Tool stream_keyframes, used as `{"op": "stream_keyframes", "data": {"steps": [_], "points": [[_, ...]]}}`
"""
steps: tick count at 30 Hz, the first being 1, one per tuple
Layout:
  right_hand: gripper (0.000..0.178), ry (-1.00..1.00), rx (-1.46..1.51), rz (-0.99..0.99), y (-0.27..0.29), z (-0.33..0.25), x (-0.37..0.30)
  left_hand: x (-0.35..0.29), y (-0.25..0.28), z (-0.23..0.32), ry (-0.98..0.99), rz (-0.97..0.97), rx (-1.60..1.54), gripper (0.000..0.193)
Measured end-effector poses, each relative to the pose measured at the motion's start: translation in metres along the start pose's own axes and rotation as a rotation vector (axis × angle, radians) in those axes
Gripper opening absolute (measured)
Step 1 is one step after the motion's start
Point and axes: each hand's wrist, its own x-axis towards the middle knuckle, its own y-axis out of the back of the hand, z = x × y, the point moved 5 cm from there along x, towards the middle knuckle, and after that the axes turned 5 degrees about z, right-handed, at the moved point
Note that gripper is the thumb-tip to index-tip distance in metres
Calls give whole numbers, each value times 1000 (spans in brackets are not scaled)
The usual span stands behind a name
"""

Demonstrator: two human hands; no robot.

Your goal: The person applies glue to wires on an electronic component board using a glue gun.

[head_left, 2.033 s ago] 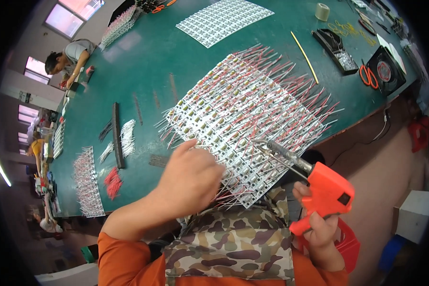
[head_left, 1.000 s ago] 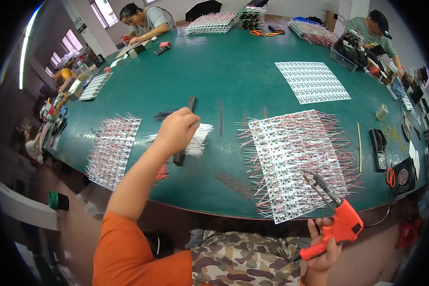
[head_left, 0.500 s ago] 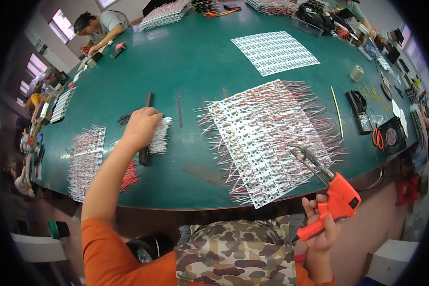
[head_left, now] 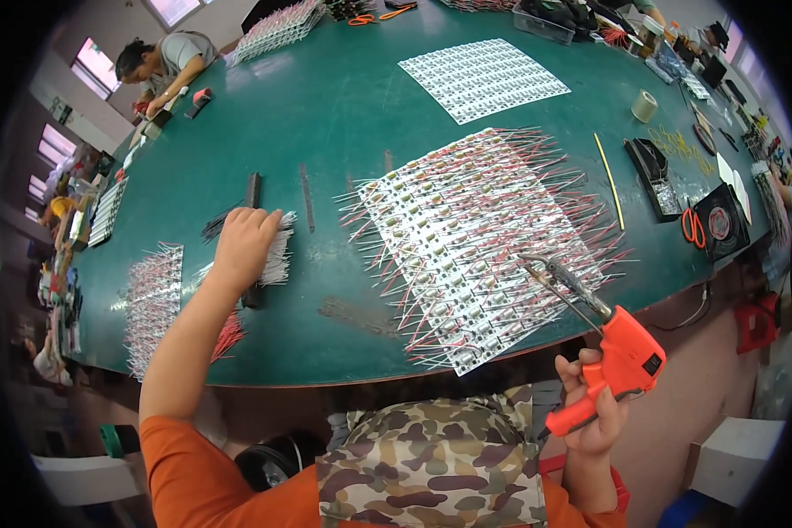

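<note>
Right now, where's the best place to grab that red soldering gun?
Probably its red handle, from the near side, as the right hand does: the handle slants back that way, while the metal barrel points away toward the wired circuit-board panel.

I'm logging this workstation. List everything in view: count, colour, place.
Table: one, green, centre
Near wired boards: two, white, centre and left
Unwired board: one, white, far side
Stacked boards: uncounted, white-red, far left
Bar: one, dark, left
White wires: many, white, left
Black wires: many, black, left
Red wires: many, red, left
Soldering gun: one, red, right foreground
Stick: one, yellow, right
Tape roll: one, pale, right
Near scissors: one, orange-handled, right
Co-worker: one clear, grey top, far left
Clutter: uncountable, mixed, far right
Camouflage cloth: one, green-brown, lap
Sleeves: two, orange, bottom
Left hand: one, bare, over bar
Right hand: one, bare, gripping soldering gun
</note>
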Motion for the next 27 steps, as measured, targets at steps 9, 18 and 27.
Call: {"op": "stream_keyframes", "data": {"steps": [9,18,27], "points": [[60,13,-17,6,6,-2,-5,-2,-2,-10,199,-61,-46,4],[61,-2,-9,16,8,-1,-5,1,5,-24,191,-75,46,3],[61,3,-11,1,9,1,-3,56,80,101,72,59,-650,13]]}}
